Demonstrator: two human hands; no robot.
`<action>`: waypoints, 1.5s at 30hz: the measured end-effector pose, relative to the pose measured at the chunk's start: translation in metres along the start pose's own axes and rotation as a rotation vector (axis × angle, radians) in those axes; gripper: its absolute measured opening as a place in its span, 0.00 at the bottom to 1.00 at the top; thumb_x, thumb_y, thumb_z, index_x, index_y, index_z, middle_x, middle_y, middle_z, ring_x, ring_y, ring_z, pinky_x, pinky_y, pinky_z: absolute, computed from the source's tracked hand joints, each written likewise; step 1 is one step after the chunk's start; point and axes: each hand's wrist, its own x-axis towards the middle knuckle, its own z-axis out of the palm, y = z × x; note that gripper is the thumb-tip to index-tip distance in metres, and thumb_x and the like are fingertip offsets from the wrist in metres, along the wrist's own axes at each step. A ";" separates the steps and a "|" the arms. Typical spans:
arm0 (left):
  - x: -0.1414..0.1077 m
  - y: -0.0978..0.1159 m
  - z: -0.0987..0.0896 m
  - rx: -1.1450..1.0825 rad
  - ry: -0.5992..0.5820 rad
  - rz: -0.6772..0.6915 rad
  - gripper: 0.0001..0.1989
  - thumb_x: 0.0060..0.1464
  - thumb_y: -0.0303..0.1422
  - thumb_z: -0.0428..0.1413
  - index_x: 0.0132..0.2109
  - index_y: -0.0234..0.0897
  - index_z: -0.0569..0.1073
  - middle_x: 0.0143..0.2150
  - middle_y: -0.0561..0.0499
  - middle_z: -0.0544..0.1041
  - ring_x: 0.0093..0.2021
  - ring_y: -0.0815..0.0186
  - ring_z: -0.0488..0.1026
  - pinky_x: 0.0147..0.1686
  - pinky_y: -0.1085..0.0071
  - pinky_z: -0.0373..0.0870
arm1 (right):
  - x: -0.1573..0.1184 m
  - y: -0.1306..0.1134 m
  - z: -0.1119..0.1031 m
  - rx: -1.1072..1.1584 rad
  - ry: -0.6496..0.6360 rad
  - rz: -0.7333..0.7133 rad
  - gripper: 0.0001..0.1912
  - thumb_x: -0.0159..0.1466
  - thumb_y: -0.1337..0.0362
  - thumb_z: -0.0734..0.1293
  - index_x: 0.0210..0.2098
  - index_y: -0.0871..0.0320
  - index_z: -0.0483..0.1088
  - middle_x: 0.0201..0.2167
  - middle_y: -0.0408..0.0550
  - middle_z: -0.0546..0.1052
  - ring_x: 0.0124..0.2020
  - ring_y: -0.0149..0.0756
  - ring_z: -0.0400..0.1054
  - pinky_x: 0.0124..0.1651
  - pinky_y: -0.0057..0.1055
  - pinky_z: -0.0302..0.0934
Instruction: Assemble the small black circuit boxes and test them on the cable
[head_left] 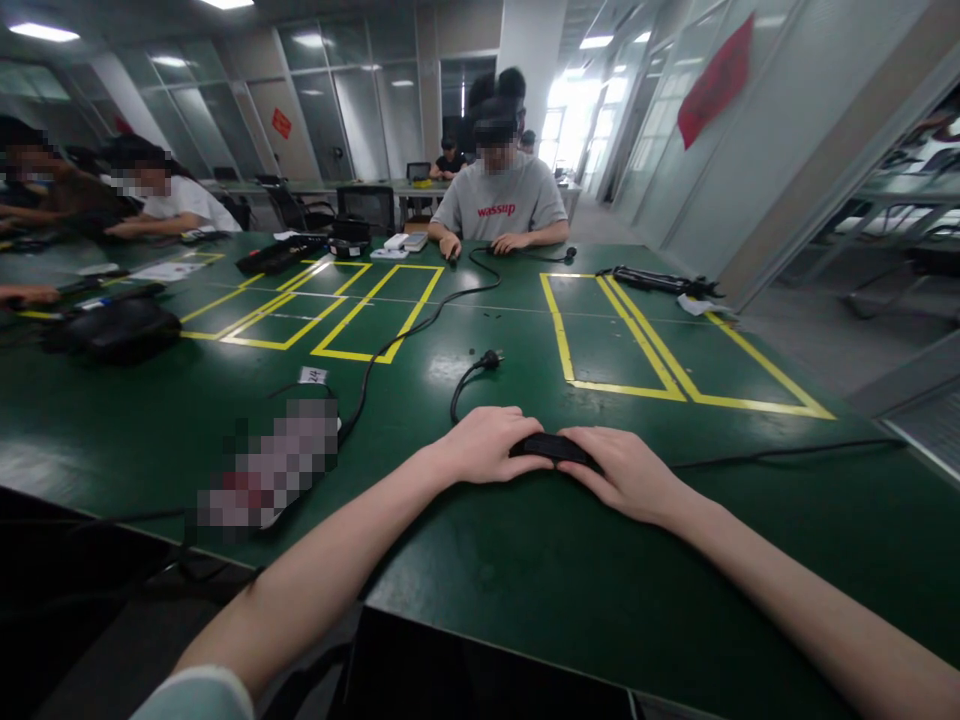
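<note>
Both of my hands grip a thick black section of a power cord just above the green table. I cannot tell if this section is bundled cord or an adapter block. My left hand has its left end, thumb below and fingers curled over the top. On the right end, my right hand closes in the same way, the fingertips of both hands nearly meeting. Beyond my left hand, a short cord curves up to a black plug with its prongs pointing right.
A blurred-out power strip lies left, its black cable crossing the table. Yellow tape rectangles mark the surface. A folded tripod lies far right, a black bag left. Across sits a person handling a cord.
</note>
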 end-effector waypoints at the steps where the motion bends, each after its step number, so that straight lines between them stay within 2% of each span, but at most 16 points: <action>1: -0.001 0.000 0.000 0.000 0.003 0.001 0.16 0.66 0.45 0.57 0.46 0.36 0.77 0.36 0.47 0.77 0.39 0.59 0.76 0.38 0.68 0.67 | 0.001 0.000 0.000 0.002 -0.010 -0.002 0.11 0.72 0.57 0.63 0.44 0.56 0.72 0.37 0.53 0.82 0.35 0.45 0.78 0.37 0.37 0.69; 4: -0.003 0.000 0.000 -0.010 0.011 0.011 0.15 0.66 0.45 0.57 0.46 0.37 0.77 0.37 0.47 0.77 0.40 0.60 0.76 0.39 0.69 0.67 | 0.001 -0.001 0.000 -0.001 -0.033 -0.023 0.12 0.72 0.55 0.62 0.45 0.56 0.72 0.37 0.53 0.82 0.35 0.45 0.78 0.37 0.37 0.69; 9: -0.004 -0.002 0.003 -0.035 0.057 0.026 0.17 0.65 0.46 0.59 0.51 0.37 0.77 0.39 0.47 0.79 0.41 0.60 0.76 0.40 0.68 0.67 | 0.000 -0.003 0.001 0.042 0.032 0.021 0.14 0.72 0.55 0.63 0.46 0.57 0.73 0.38 0.56 0.82 0.37 0.46 0.77 0.40 0.39 0.69; 12: -0.003 -0.004 0.004 0.037 0.091 0.069 0.16 0.67 0.44 0.57 0.50 0.36 0.77 0.41 0.46 0.80 0.42 0.60 0.76 0.42 0.67 0.68 | 0.000 -0.004 -0.004 0.303 -0.022 0.124 0.14 0.68 0.53 0.67 0.46 0.55 0.71 0.39 0.52 0.80 0.37 0.42 0.75 0.40 0.37 0.69; 15: -0.003 -0.003 0.006 0.105 0.134 0.156 0.17 0.68 0.44 0.55 0.50 0.35 0.76 0.42 0.45 0.82 0.44 0.59 0.76 0.44 0.65 0.67 | 0.000 -0.006 -0.011 0.727 -0.157 0.264 0.19 0.65 0.49 0.70 0.47 0.54 0.66 0.37 0.45 0.77 0.29 0.33 0.71 0.30 0.29 0.67; 20: -0.003 0.002 0.009 0.078 0.192 0.171 0.20 0.68 0.47 0.54 0.53 0.35 0.76 0.44 0.44 0.83 0.47 0.57 0.76 0.47 0.62 0.68 | 0.002 -0.007 -0.018 1.073 -0.285 0.402 0.22 0.63 0.46 0.72 0.38 0.55 0.63 0.32 0.42 0.76 0.17 0.22 0.55 0.16 0.21 0.47; 23: -0.004 0.004 0.008 0.069 0.311 0.159 0.22 0.68 0.45 0.53 0.61 0.37 0.72 0.59 0.40 0.78 0.59 0.55 0.72 0.58 0.57 0.66 | 0.004 0.002 -0.021 1.191 -0.224 0.491 0.22 0.62 0.44 0.72 0.36 0.55 0.63 0.32 0.45 0.79 0.15 0.20 0.49 0.16 0.22 0.36; 26: -0.006 0.003 0.006 0.069 0.390 0.134 0.22 0.68 0.40 0.53 0.64 0.38 0.70 0.69 0.39 0.68 0.68 0.52 0.65 0.66 0.51 0.59 | 0.003 0.027 -0.026 1.253 0.046 0.613 0.22 0.61 0.45 0.72 0.34 0.53 0.60 0.31 0.45 0.81 0.13 0.20 0.44 0.17 0.24 0.37; 29: -0.009 -0.002 0.009 -0.036 0.225 0.074 0.18 0.66 0.39 0.55 0.60 0.40 0.75 0.63 0.43 0.75 0.62 0.56 0.71 0.61 0.56 0.66 | -0.003 0.063 -0.031 1.161 0.461 0.681 0.24 0.58 0.46 0.74 0.32 0.52 0.58 0.31 0.44 0.81 0.12 0.21 0.45 0.17 0.25 0.43; 32: -0.010 -0.007 0.014 -0.095 0.068 0.016 0.14 0.64 0.39 0.59 0.53 0.39 0.78 0.59 0.45 0.78 0.60 0.56 0.73 0.59 0.57 0.69 | -0.015 0.099 -0.033 0.904 0.915 0.722 0.27 0.53 0.45 0.76 0.31 0.51 0.55 0.25 0.39 0.78 0.12 0.23 0.46 0.17 0.25 0.44; 34: -0.011 -0.009 0.016 -0.108 0.050 0.001 0.14 0.64 0.39 0.59 0.53 0.40 0.79 0.59 0.46 0.78 0.59 0.56 0.73 0.60 0.57 0.68 | -0.024 0.116 -0.034 0.705 1.049 0.776 0.27 0.53 0.42 0.73 0.32 0.50 0.55 0.26 0.40 0.77 0.13 0.26 0.51 0.18 0.26 0.44; 36: -0.011 -0.009 0.016 -0.110 0.061 -0.018 0.13 0.64 0.38 0.60 0.53 0.39 0.79 0.59 0.46 0.79 0.59 0.55 0.73 0.60 0.56 0.68 | -0.032 0.125 -0.035 0.434 1.054 0.837 0.23 0.55 0.42 0.70 0.33 0.51 0.59 0.30 0.45 0.79 0.20 0.33 0.63 0.22 0.28 0.53; 38: -0.012 -0.008 0.015 -0.121 0.056 -0.026 0.13 0.64 0.38 0.60 0.53 0.40 0.79 0.60 0.46 0.78 0.60 0.55 0.72 0.60 0.56 0.68 | -0.039 0.130 -0.036 0.155 0.926 0.908 0.18 0.57 0.46 0.68 0.35 0.52 0.63 0.36 0.51 0.80 0.32 0.41 0.72 0.32 0.32 0.61; 40: -0.012 -0.007 0.014 -0.133 0.055 -0.032 0.13 0.64 0.38 0.59 0.53 0.41 0.79 0.60 0.46 0.78 0.60 0.55 0.72 0.60 0.56 0.68 | -0.043 0.130 -0.036 -0.046 0.721 1.018 0.14 0.59 0.50 0.67 0.37 0.53 0.67 0.40 0.55 0.81 0.39 0.48 0.75 0.39 0.37 0.63; 42: -0.013 -0.007 0.013 -0.141 0.052 -0.037 0.13 0.64 0.37 0.59 0.53 0.41 0.79 0.60 0.46 0.78 0.60 0.55 0.72 0.60 0.55 0.68 | -0.045 0.129 -0.038 -0.167 0.557 1.152 0.14 0.62 0.51 0.66 0.40 0.53 0.70 0.40 0.57 0.81 0.41 0.52 0.75 0.40 0.39 0.64; 45: -0.013 -0.006 0.012 -0.147 0.044 -0.046 0.13 0.64 0.37 0.59 0.53 0.41 0.79 0.60 0.46 0.77 0.60 0.55 0.72 0.61 0.55 0.67 | -0.046 0.127 -0.043 -0.289 0.486 1.279 0.18 0.64 0.50 0.65 0.46 0.55 0.72 0.40 0.59 0.80 0.42 0.55 0.75 0.40 0.40 0.64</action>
